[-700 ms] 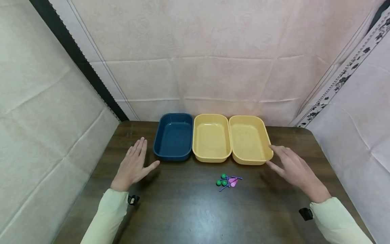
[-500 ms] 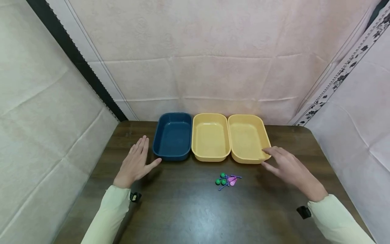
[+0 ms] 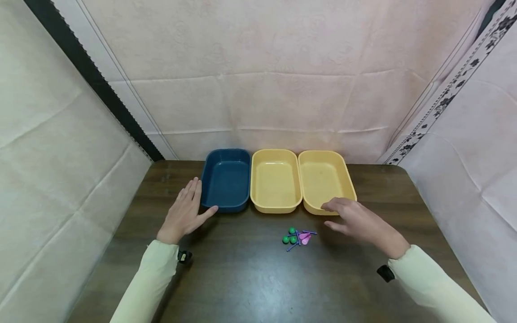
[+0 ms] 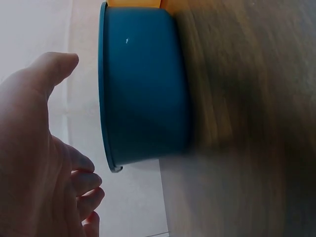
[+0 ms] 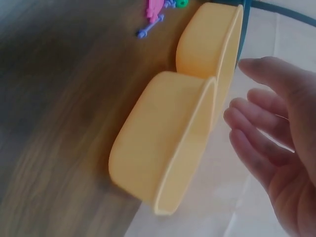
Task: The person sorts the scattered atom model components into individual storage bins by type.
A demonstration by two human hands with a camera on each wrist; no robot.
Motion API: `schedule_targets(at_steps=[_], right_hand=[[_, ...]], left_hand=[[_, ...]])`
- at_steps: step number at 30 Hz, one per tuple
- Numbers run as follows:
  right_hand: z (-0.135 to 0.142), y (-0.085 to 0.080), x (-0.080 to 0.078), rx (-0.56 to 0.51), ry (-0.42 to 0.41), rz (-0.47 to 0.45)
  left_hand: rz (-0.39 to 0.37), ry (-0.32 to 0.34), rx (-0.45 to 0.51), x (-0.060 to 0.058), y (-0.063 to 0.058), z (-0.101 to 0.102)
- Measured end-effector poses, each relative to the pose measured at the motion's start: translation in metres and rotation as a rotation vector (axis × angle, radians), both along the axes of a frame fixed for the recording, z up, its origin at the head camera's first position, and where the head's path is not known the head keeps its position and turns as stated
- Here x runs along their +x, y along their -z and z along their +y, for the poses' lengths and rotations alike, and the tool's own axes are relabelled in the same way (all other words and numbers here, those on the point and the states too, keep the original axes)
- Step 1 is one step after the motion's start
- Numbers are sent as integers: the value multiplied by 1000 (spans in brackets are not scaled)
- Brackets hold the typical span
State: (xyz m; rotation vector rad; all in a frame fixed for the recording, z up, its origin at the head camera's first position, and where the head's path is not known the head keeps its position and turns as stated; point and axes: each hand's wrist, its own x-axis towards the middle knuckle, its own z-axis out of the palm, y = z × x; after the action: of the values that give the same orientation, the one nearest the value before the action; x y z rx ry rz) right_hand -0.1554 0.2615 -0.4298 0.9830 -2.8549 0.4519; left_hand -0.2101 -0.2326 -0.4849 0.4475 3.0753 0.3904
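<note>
My left hand (image 3: 183, 215) hovers with straight fingers at the near left corner of the blue tray (image 3: 226, 181); its thumb points right. In the left wrist view, a gap shows between this hand and the tray's side. My right hand (image 3: 355, 222), holding nothing, is over the near right corner of the right yellow tray (image 3: 323, 177), its fingers loosely bent. Left of its fingertips lies a small pile on the table: three green balls (image 3: 285, 240), several purple sticks (image 3: 292, 247) with knobbed ends, and pink pieces (image 3: 305, 239).
Between the blue tray and the right yellow tray stands another yellow tray (image 3: 276, 179). All three form a row along the back of the dark wooden table (image 3: 242, 278). Pale cloth (image 3: 258, 103) hangs behind the table and along both sides.
My right hand has moved left from the outer edge of the right yellow tray toward the small pile. My left hand has come slightly closer to the blue tray. The pile stays put.
</note>
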Motion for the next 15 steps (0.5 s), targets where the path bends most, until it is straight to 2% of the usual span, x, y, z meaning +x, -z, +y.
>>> schedule_targets(at_steps=[6,15], right_hand=[[-15,5,-9,13,-99,-19],[-35,15,-21,52,-189,-109]], left_hand=[[-4,-5,-6,-3,3,4],[-22,-11,-15,-6,10,9]])
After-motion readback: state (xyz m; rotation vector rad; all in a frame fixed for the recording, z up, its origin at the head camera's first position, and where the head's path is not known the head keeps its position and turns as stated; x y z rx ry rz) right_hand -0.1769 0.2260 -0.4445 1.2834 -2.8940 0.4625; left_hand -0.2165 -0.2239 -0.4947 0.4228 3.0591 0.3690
